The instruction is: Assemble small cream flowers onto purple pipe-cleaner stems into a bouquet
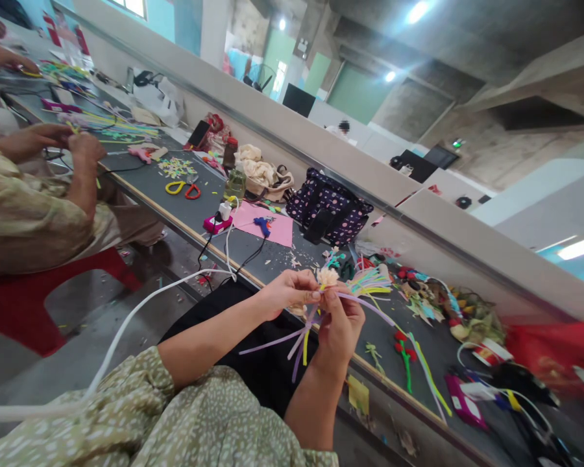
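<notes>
Cream fuzzy flower (pixel 328 278) with lilac stems (pixel 305 329), raised over a dark desk's (pixel 150 188) near edge, left hand (pixel 291 295) pinching the flower's base, right hand (pixel 339 321) gripping the stems, blue glue gun (pixel 261 226) on pink sheet (pixel 283 235) beyond.

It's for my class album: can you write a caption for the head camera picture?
Left hand and right hand hold a pale flower and lilac stems at a dark table.

a peach flower head (pixel 328 277) (ruffled), lilac and yellow stems (pixel 305 349) splayed below.
</notes>
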A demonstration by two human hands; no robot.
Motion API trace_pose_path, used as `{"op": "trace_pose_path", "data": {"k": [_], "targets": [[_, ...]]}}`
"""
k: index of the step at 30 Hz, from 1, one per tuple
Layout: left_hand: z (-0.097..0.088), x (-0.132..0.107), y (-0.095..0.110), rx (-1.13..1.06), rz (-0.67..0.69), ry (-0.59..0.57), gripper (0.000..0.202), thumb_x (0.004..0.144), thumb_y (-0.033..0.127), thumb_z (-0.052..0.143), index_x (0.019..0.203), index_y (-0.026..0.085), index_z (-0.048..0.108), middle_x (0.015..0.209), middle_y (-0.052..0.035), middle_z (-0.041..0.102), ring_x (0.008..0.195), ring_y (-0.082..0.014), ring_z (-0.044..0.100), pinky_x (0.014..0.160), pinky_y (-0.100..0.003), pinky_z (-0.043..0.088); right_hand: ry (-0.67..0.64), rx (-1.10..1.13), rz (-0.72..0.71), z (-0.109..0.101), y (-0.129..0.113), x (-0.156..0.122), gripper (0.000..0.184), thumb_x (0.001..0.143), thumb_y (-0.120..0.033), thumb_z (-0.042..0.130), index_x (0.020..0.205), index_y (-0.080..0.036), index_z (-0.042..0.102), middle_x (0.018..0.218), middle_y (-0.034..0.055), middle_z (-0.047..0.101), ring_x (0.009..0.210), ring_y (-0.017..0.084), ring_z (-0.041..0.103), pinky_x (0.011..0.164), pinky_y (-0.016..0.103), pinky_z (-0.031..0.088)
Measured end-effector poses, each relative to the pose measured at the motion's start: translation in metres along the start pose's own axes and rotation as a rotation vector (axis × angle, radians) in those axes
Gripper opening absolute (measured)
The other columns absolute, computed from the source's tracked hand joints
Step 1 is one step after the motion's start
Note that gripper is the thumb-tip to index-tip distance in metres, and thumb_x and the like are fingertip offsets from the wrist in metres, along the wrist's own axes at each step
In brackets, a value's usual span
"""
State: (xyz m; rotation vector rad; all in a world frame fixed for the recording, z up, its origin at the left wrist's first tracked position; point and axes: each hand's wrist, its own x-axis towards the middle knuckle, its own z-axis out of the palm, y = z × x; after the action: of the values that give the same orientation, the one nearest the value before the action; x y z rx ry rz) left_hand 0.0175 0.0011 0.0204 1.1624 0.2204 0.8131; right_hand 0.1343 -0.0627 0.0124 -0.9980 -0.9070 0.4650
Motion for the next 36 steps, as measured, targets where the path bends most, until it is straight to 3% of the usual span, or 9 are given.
{"op": "trace_pose_path", "data": {"k": [3, 9, 14, 18, 23, 30, 36], "targets": [[-0.003, 0.001, -0.002, 0.084, -0.023, 0.042, 0.032, 0.068, 0.042, 0.074, 0.073, 0.012, 0.067, 0.07, 0.0017, 0.05, 0.06, -0.0073, 0.044, 0.055, -0.023, 0.034, 0.037, -0.063, -0.062, 0.002, -0.001, 0.001, 0.011, 0.073, -0.025, 0.068, 0.074, -0.016, 0.061, 0.083, 0.001, 0.06, 0.072, 0.012, 0.056, 0.068, 0.027, 0.045], [-0.003, -0.003, 0.004, 0.706, 0.314, 0.274, 0.019, 0.074, 0.037, 0.069, 0.076, 0.017, 0.069, 0.079, -0.0036, 0.058, 0.088, -0.0188, 0.05, 0.082, -0.034, 0.04, 0.11, -0.283, -0.201, 0.006, -0.006, -0.003, 0.013, 0.076, -0.026, 0.067, 0.071, -0.015, 0.063, 0.078, 0.0016, 0.059, 0.075, 0.015, 0.056, 0.071, 0.03, 0.047], [0.004, -0.007, 0.009, 0.908, 0.417, 0.304, 0.013, 0.075, 0.032, 0.068, 0.073, 0.019, 0.069, 0.08, -0.0048, 0.057, 0.092, -0.021, 0.048, 0.083, -0.036, 0.041, 0.1, -0.5, -0.295, 0.007, -0.013, -0.007, 0.013, 0.079, -0.027, 0.065, 0.071, -0.016, 0.065, 0.079, 0.0031, 0.059, 0.079, 0.016, 0.057, 0.076, 0.033, 0.047], [0.004, -0.004, 0.008, 0.848, 0.362, 0.282, 0.011, 0.071, 0.029, 0.071, 0.07, 0.019, 0.068, 0.077, -0.003, 0.058, 0.088, -0.0196, 0.05, 0.082, -0.035, 0.04, 0.082, -0.545, -0.345, 0.008, -0.019, -0.009, 0.012, 0.079, -0.026, 0.065, 0.071, -0.017, 0.064, 0.077, 0.0025, 0.059, 0.078, 0.016, 0.057, 0.077, 0.034, 0.047], [0.001, 0.0, 0.009, 0.589, 0.274, 0.197, 0.019, 0.07, 0.034, 0.073, 0.064, 0.016, 0.068, 0.071, -0.0021, 0.055, 0.078, -0.0165, 0.051, 0.077, -0.032, 0.04, 0.077, -0.476, -0.303, 0.01, -0.021, -0.01, 0.011, 0.078, -0.027, 0.067, 0.073, -0.017, 0.065, 0.079, 0.003, 0.06, 0.078, 0.017, 0.059, 0.076, 0.034, 0.048], [0.002, -0.001, 0.012, 0.155, 0.094, 0.057, 0.026, 0.064, 0.039, 0.077, 0.066, 0.014, 0.069, 0.074, -0.0005, 0.046, 0.067, -0.011, 0.047, 0.058, -0.025, 0.039, 0.084, -0.161, -0.084, 0.002, -0.01, -0.006, 0.015, 0.071, -0.028, 0.073, 0.075, -0.017, 0.064, 0.082, 0.0014, 0.061, 0.073, 0.013, 0.058, 0.065, 0.026, 0.048], [0.001, -0.002, 0.009, 0.019, 0.033, -0.015, 0.026, 0.062, 0.037, 0.079, 0.068, 0.014, 0.07, 0.075, -0.0001, 0.043, 0.068, -0.01, 0.046, 0.056, -0.022, 0.039, -0.014, -0.065, 0.118, -0.007, -0.005, -0.001, 0.022, 0.068, -0.034, 0.073, 0.075, -0.016, 0.062, 0.067, -0.0009, 0.06, 0.049, 0.007, 0.048, 0.046, 0.02, 0.038]]}}
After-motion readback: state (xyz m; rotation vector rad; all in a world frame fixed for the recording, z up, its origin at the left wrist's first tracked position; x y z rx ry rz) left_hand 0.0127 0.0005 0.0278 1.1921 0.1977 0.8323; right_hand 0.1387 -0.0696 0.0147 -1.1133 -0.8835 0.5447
